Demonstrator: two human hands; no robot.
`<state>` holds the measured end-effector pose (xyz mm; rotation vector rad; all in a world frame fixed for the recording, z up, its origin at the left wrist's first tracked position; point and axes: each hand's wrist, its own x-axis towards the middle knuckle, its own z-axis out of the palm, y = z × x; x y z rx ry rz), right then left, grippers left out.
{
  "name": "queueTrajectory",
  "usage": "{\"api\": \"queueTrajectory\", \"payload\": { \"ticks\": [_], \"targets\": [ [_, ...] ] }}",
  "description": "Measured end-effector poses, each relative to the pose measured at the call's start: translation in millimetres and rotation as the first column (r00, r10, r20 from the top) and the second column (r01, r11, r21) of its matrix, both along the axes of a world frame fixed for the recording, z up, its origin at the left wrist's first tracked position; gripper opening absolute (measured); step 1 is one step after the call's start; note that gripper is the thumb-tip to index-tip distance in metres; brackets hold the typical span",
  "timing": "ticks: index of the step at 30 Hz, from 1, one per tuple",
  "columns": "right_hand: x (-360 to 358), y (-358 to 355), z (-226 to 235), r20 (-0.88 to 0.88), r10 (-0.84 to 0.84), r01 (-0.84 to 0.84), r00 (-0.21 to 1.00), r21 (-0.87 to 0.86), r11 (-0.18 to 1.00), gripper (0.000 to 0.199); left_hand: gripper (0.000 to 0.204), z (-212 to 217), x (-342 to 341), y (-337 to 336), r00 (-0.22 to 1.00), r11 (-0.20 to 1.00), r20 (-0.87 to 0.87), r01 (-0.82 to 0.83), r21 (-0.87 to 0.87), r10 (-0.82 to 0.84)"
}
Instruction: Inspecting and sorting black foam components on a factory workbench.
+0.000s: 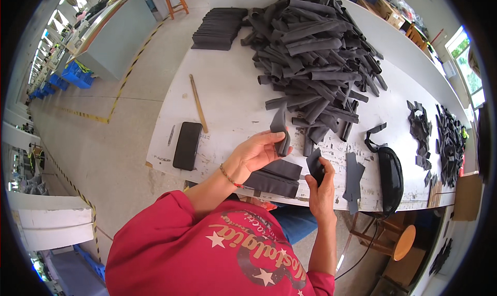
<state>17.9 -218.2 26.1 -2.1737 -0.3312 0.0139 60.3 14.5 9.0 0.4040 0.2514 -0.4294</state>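
Observation:
My left hand point(258, 152) pinches a curled black fabric piece point(278, 124) between thumb and fingers, over the near part of the white table point(233, 97). Just to its right, my right hand point(322, 188) grips a small flat dark piece point(314, 162), tilted upward; the two pieces are apart. Below my hands, flat black fabric pieces point(273, 179) lie stacked at the table's near edge. Beyond them rises a large heap of loose black fabric tubes point(310, 47). A few dark flat strips point(353, 179) lie crossed to the right of my right hand.
A black phone point(187, 146) and a wooden stick point(198, 103) lie at left. A neat black stack point(220, 29) sits at the far left. Rightward are a black mesh-like object with a cord point(391, 179) and smaller dark piles point(449, 141). A wooden stool point(404, 242) stands below.

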Motion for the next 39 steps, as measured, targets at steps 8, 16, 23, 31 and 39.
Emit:
{"api": "queueTrajectory", "payload": {
  "ticks": [8, 16, 23, 31, 39],
  "targets": [
    [-6.1, 6.1, 3.5, -0.019, -0.014, 0.016, 1.000, 0.148, 0.989, 0.056, 0.023, -9.0, 16.0, 2.5, 0.985, 0.956, 0.113, -0.153, 0.250, 0.128],
    [-4.7, 7.4, 4.4, 0.015, -0.011, 0.009, 1.000, 0.130, 0.991, 0.044, 0.026, -8.3, 19.3, -3.9, 0.990, 0.961, 0.029, -0.139, 0.239, 0.136],
    [-4.3, 13.8, 4.7, 0.167, 0.025, -0.046, 0.986, 0.122, 0.991, 0.036, 0.034, -1.6, 17.4, -12.3, 0.987, 0.946, 0.034, -0.158, 0.282, 0.154],
    [-9.6, 20.2, 17.9, 0.007, -0.118, 0.112, 0.993, 0.274, 0.955, 0.038, 0.036, 8.6, 14.7, -16.5, 0.989, 0.932, 0.039, -0.151, 0.331, 0.146],
    [-11.9, 8.9, -0.5, 0.098, -0.029, 0.014, 0.995, 0.144, 0.990, 0.025, 0.035, 7.4, 11.5, -16.7, 0.992, 0.955, 0.109, -0.092, 0.283, 0.063]
  ]
}}
